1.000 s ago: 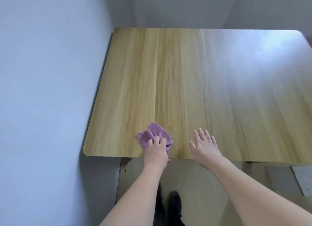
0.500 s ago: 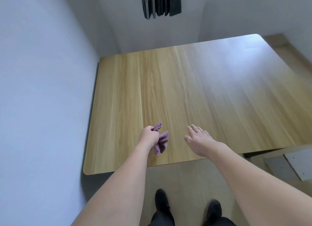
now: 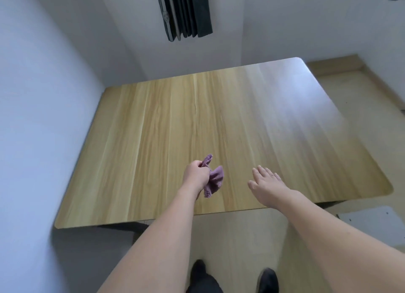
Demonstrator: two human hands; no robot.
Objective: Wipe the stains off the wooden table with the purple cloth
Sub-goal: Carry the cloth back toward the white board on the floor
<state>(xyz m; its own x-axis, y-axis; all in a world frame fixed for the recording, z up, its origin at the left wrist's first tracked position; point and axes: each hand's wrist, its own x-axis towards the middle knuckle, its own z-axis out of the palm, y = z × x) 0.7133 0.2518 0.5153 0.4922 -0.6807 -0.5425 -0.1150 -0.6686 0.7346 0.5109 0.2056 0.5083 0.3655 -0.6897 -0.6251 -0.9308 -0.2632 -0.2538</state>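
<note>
The purple cloth is bunched up in my left hand, which is closed around it and holds it above the near part of the wooden table. One end of the cloth sticks up past my fingers and the rest hangs down beside my wrist. My right hand hovers flat with fingers apart over the table's near edge, a little right of the cloth, and holds nothing. No stain shows on the light wood surface; the far right part glares.
White walls close in on the table's left and far sides. Dark panels hang on the far wall. A pale floor lies to the right, with a grey plate near the table's front right corner. My shoes stand below the near edge.
My left hand lifted the cloth off the table near its front edge and bunched it in a fist. My right hand rose from the surface. The camera view pulled back and tilted up.
</note>
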